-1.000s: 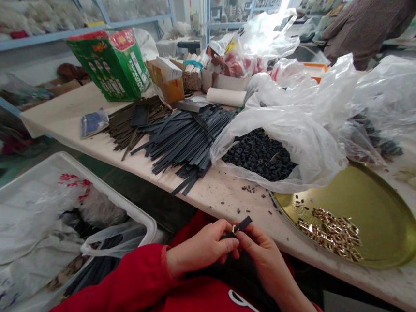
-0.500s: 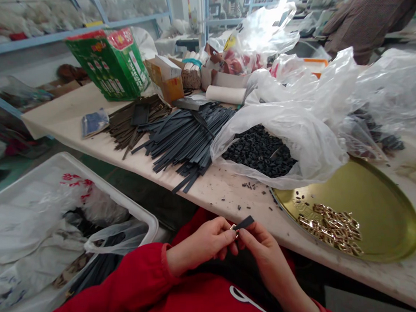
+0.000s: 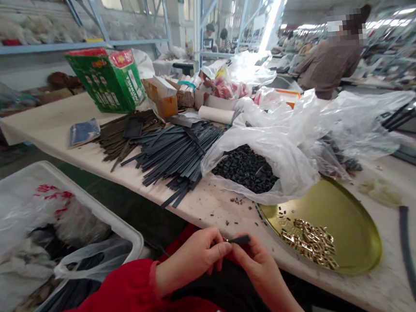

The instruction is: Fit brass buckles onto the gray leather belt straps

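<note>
My left hand (image 3: 198,255) and my right hand (image 3: 255,261) meet in front of my body at the table's edge, both closed. Between them is a dark strap (image 3: 240,240), its short end showing past my right fingertips. Pinched in my left fingers, a small gold buckle (image 3: 227,240) sits at the strap, mostly hidden. To the right, a gold oval tray (image 3: 359,225) carries a pile of gold buckles (image 3: 312,244). Small black loops (image 3: 247,169) fill an open plastic bag (image 3: 296,163) beyond my hands. Many dark straps (image 3: 178,151) lie in a heap left of the bag.
A white bin (image 3: 127,231) with bags and straps stands at left. Further back on the table (image 3: 45,121) are a green carton (image 3: 103,82), a small box (image 3: 162,99) and a white roll (image 3: 215,114). One loose strap (image 3: 408,255) lies at right. A person (image 3: 331,62) is beyond.
My view has tilted up and turned right, so the scene sits further left and a loose strap shows at right. My hands stay together; the buckle is now more covered by my fingers.
</note>
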A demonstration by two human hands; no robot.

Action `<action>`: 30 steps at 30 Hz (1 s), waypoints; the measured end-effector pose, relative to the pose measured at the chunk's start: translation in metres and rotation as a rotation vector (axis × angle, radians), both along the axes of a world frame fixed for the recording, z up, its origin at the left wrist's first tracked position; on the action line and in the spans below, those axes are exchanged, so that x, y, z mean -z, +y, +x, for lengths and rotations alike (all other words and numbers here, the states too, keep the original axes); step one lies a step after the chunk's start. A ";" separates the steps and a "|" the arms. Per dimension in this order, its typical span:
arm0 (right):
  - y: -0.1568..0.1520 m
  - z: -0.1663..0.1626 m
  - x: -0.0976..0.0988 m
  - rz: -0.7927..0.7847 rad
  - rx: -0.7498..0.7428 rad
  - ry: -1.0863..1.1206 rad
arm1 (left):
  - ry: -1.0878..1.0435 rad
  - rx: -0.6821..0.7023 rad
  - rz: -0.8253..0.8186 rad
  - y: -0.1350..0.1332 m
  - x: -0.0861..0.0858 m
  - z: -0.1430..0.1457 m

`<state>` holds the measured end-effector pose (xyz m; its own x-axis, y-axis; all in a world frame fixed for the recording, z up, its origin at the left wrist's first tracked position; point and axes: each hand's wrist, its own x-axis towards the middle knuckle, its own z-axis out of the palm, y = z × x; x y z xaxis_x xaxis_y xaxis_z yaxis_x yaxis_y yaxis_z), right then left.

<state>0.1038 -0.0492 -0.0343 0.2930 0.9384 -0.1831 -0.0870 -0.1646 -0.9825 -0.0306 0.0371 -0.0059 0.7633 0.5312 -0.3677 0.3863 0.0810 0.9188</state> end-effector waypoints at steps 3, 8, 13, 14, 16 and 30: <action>0.008 0.010 -0.005 0.038 -0.074 -0.071 | -0.066 -0.020 -0.010 0.012 0.005 0.011; 0.042 0.070 -0.022 0.055 -0.126 -0.450 | -0.050 0.065 0.086 0.031 -0.005 0.027; 0.114 0.146 -0.027 -0.058 0.039 -1.135 | 0.029 0.002 0.042 0.048 -0.003 0.039; 0.128 0.153 -0.024 -0.112 0.002 -1.251 | 0.033 -0.001 0.017 0.050 0.000 0.041; 0.148 0.158 -0.016 -0.189 -0.053 -1.364 | 0.033 -0.001 -0.022 0.053 0.008 0.043; 0.125 0.141 -0.037 -0.159 0.060 -0.717 | -0.094 -0.137 0.041 0.057 -0.005 0.039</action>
<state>0.2445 0.0759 0.0030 0.4417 0.8952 -0.0595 0.5546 -0.3246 -0.7662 0.0087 0.0939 -0.0011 0.7129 0.6453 -0.2743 0.2865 0.0890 0.9539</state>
